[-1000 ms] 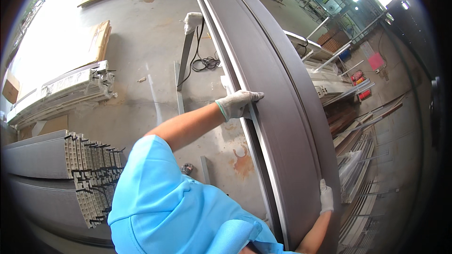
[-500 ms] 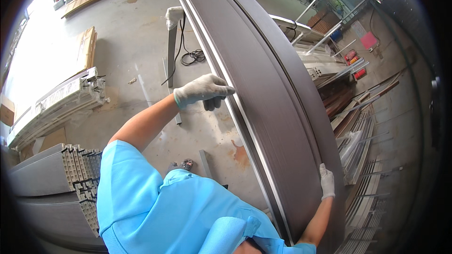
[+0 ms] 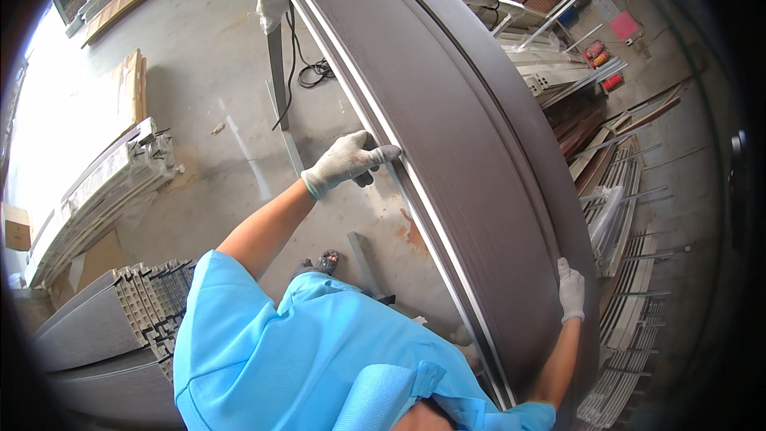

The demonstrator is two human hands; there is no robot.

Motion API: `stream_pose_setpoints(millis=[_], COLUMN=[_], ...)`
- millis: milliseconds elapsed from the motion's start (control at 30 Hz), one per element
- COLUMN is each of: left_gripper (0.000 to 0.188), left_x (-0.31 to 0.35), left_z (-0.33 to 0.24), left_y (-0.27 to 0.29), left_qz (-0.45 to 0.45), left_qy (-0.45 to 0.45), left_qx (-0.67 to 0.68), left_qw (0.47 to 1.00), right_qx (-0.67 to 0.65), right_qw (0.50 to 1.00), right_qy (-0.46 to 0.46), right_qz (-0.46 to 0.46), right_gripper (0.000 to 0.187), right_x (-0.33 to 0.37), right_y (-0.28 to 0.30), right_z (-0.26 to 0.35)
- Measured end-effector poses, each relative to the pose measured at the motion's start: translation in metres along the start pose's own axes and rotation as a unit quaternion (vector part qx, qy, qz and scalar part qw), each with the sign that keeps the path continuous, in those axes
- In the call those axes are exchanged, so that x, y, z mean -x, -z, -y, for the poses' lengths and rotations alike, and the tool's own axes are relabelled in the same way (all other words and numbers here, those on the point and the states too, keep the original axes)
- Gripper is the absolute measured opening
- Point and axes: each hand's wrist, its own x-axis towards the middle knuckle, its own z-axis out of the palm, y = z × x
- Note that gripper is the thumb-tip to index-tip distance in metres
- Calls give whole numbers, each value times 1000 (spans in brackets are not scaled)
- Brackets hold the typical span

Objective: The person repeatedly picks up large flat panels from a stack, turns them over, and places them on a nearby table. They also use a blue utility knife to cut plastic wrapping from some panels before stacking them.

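A long grey-brown panel (image 3: 455,160) with a pale near edge stretches in front of me, curved by the lens. My left hand (image 3: 349,161), in a whitish knit glove, is at its left edge. The thumb lies on the pale rim and the fingers curl below it. Farther down on the right, my right hand (image 3: 571,291), also gloved, rests at the panel's far side, beside the dark seam. Its fingers are held together and partly hidden. Beyond the seam runs another strip of the same colour (image 3: 511,72).
Stacked hollow profiles (image 3: 96,323) stand at lower left, with wrapped pale profiles (image 3: 108,191) behind them. A metal leg with a wrapped top (image 3: 274,9) and a black cable (image 3: 317,72) are left of the panel. Racked long bars (image 3: 630,271) line the right side.
My left hand has shifted slightly along the panel's edge, its fingers tucked closer to the rim. The view has moved a little; the right hand stays at the far side.
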Motion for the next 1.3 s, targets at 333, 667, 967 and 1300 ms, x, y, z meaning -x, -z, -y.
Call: stream_pose_setpoints(millis=[333,667,967,1300], left_gripper=[76,67,38,61], left_x=[-3,2,20,1], left_z=[-3,6,-4,2], left_y=[-2,-7,-49,-110], left_qz=[-7,-33,-216,-172], left_qy=[4,-24,-471,-613], left_qx=[-69,-18,-318,-404], left_qw=[998,999,794,657], right_qx=[135,100,18,-73], right_qw=[990,958,924,762], right_qy=[42,96,12,-185], right_qz=[-19,-251,-383,-616], right_gripper=[73,33,18,48], right_x=[6,19,153,277], right_y=[-2,116,86,-60], right_z=[8,53,-10,-56])
